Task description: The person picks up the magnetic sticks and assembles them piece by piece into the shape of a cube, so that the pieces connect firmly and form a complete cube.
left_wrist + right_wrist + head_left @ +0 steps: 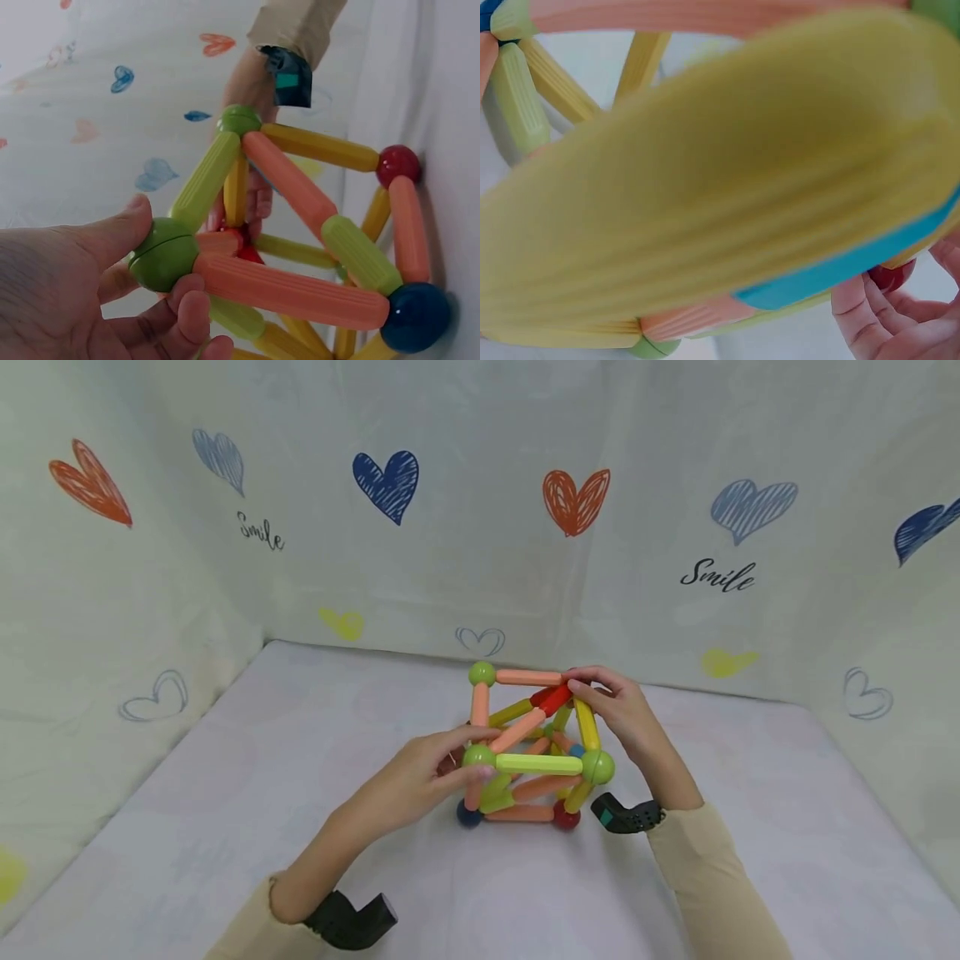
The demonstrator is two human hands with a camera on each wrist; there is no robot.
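Note:
A box-like frame of magnetic sticks and balls stands on the table. My left hand [416, 777] holds its near upper left corner, thumb and fingers about a green ball [163, 255]. From there a salmon stick [292, 291] runs to a dark blue ball [415, 316] on the table. At the far right upper corner, my right hand [624, 717] has its fingertips on a red ball [892, 276], beside a red stick [557, 699]. A lime stick [538, 765] joins the held green ball to another green ball [598, 767]. Inner sticks partly hide one another.
Another green ball [482, 673] tops the far left corner, and a dark red ball [566, 815] sits at the near right base. The pale tabletop [247, 793] meets a hanging cloth [480, 568] with printed hearts behind. Each wrist wears a black band.

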